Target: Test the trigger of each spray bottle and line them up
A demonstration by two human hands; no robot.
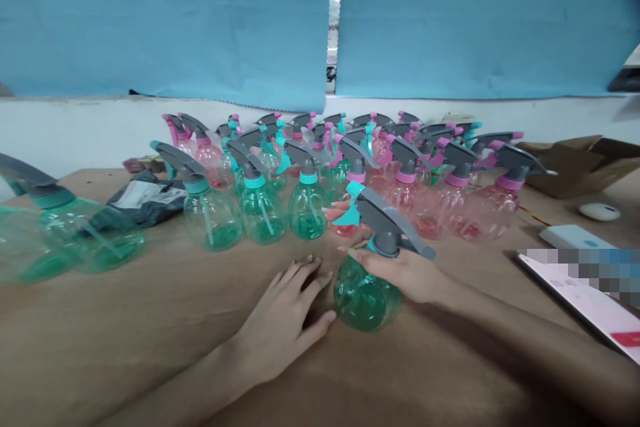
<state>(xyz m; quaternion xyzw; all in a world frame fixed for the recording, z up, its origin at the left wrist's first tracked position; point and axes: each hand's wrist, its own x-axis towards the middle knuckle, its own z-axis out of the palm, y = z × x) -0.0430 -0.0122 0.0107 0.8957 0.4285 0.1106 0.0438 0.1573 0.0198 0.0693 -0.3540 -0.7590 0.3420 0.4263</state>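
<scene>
My right hand (407, 271) is wrapped round the neck of a green spray bottle (367, 297) with a grey and turquoise trigger head. The bottle leans, its nozzle pointing to the upper left, and green tint shows toward its base. My left hand (280, 320) lies on the wooden table, palm down with the fingers apart, just left of that bottle and holding nothing. Behind the hands stand a green spray bottle (307, 210) and a pink spray bottle (487, 210), part of a row with several others.
More spray bottles crowd the back of the table (165, 320). Two green ones (95, 233) stand at far left, near a dark plastic package (147, 197). On the right are a cardboard box (583, 163), a white mouse (599, 211), a white box (575, 237) and a lit screen (585, 300).
</scene>
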